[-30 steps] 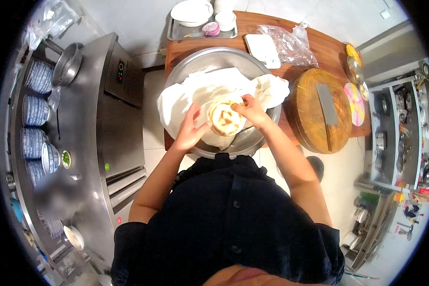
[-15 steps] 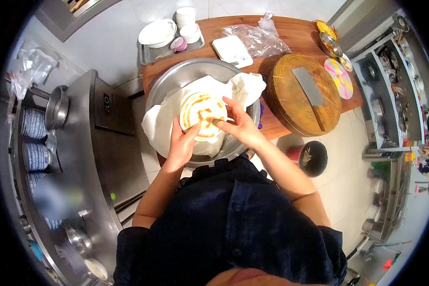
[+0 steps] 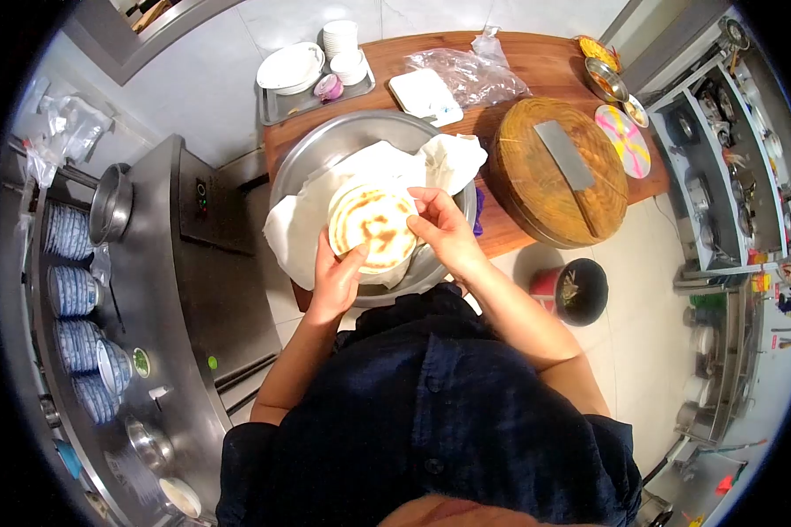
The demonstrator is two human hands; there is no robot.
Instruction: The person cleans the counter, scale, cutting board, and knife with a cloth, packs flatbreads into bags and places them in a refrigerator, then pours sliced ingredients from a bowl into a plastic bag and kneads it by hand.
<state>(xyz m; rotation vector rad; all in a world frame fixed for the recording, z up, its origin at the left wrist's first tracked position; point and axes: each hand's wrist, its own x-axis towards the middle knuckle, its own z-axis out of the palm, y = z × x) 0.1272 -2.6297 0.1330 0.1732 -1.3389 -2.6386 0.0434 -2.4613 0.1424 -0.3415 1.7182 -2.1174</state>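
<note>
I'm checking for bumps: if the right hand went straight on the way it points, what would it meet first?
Most likely the flatbread: the right hand points leftward and forward, its thumb tip at the flatbread's edge, though depth there is unclear.

Well-loaded wooden table point(image 3: 554, 77)
From here I see a wide basin point(image 3: 312, 156), metal tray point(image 3: 281, 109), white board point(image 3: 425, 95), plastic bag point(image 3: 468, 75) and round chopping block point(image 3: 524, 167) on it.

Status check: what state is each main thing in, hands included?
Flatbread: browned in patches
Left hand: gripping flatbread at lower left
Right hand: at flatbread's right edge, grip unclear
Cloth: rumpled, partly over basin's rim
Basin: uncovered
Cleaver: lying on chopping block
Plastic bag: crumpled
Bin: open, contents visible
</note>
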